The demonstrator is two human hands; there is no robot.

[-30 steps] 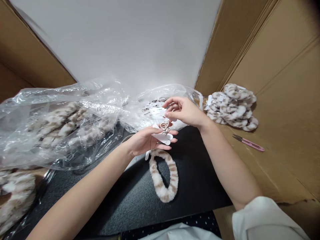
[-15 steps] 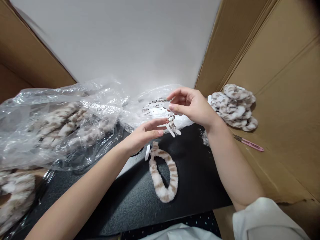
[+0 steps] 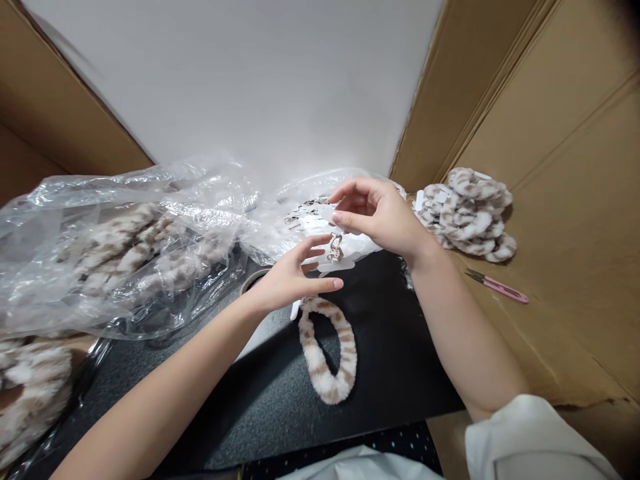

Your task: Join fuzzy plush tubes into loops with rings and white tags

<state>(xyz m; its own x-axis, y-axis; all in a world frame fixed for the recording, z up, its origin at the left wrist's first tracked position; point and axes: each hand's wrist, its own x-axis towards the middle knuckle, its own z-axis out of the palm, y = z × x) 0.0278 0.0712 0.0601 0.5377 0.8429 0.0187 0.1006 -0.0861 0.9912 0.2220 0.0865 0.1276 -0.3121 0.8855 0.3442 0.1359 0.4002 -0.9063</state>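
Observation:
Between the thumb and fingers of my right hand [image 3: 367,210] is a white tag, with a small cluster of metal clasps [image 3: 335,247] and more white tags hanging below. My left hand [image 3: 300,270] is beside the cluster, its thumb and fingers spread around the hanging tags; whether it touches them cannot be made out. Below my hands a fluffy white and brown loop [image 3: 345,340] lies on the black table surface [image 3: 395,373], a white tag at its upper left. Behind my hands, metal clasps and white tags [image 3: 307,217] lie on clear plastic.
A clear plastic bag [image 3: 125,253] with fluffy pieces covers the left side. More fluffy loops [image 3: 35,393] are at the lower left. At the right, a fluffy pile [image 3: 470,217] and pink-handled snips [image 3: 500,288] rest on cardboard [image 3: 560,333]. A round rim shows behind my left wrist.
My left thumb has moved down and away from its fingers, opening the hand wider. The hanging cluster has shifted slightly left and turned. My right hand has moved a little left.

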